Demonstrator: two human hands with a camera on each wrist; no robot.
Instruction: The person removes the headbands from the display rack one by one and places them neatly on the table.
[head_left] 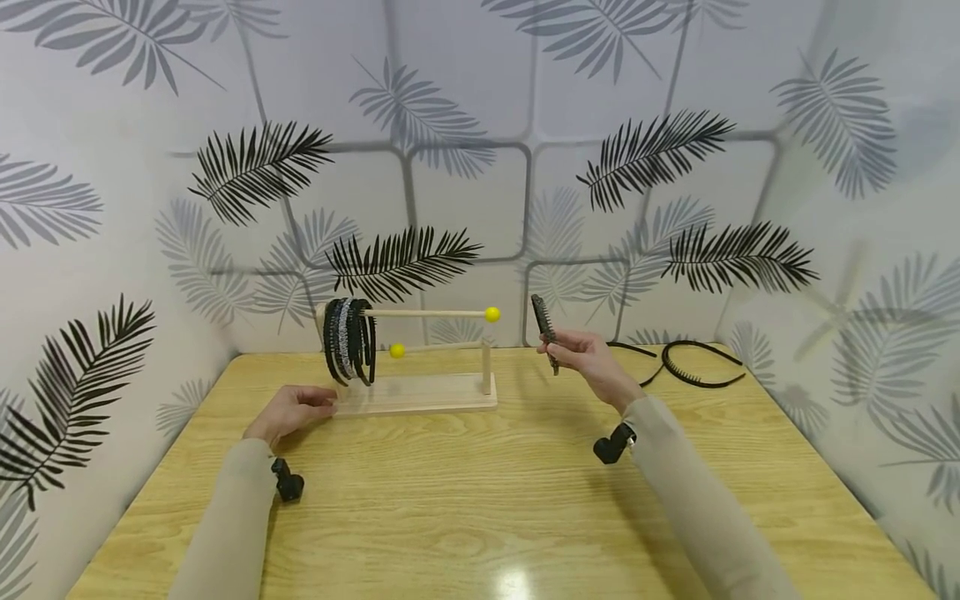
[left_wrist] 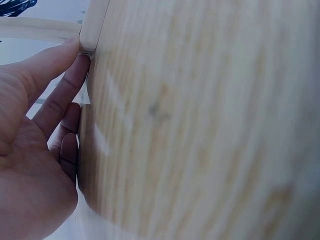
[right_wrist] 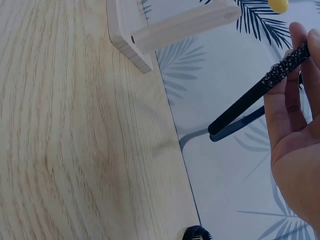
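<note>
My right hand (head_left: pixel 588 362) pinches a black headband (right_wrist: pixel 245 105) with sparkly stones, held up above the table to the right of a wooden stand (head_left: pixel 420 396). In the head view it appears edge-on, its inner teeth showing. At the stand's left end is my left hand (head_left: pixel 288 410), low by the table, thumb and index finger pinching the corner of the base. Several headbands (head_left: pixel 343 342), black and one silvery, hang at the left of the stand's upper rod (head_left: pixel 427 313). Yellow balls (head_left: pixel 492 314) cap the rods.
Black headbands (head_left: pixel 701 384) lie on the table (head_left: pixel 450 500) at the back right. Behind the stand rises a wall (head_left: pixel 465 200) printed with leaves, and patterned side walls flank the table. A lower rod with its own yellow ball (head_left: pixel 397 351) points left from the right post (head_left: pixel 487 371).
</note>
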